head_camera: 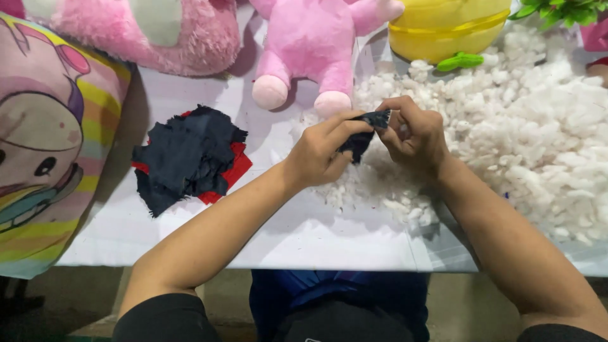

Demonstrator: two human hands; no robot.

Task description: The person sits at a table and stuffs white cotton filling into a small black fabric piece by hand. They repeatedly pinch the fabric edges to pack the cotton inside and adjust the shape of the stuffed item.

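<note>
Both hands pinch one dark cloth scrap (362, 136) above the table's middle: left hand (320, 152) closed on its lower part, right hand (415, 133) on its top edge. A scrap pile (187, 158) near the left edge looks unworked; stuffing (519, 126) covers the right side.

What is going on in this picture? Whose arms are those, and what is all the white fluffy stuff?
No machine here: the arms belong to a person wearing a camera on their head, so you look down as they do. The left hand and right hand both pinch a small dark cloth piece. The white table holds a heap of white stuffing, a pile of dark and red cloth scraps, a pink plush toy, a yellow tub and a striped cartoon cushion.
</note>
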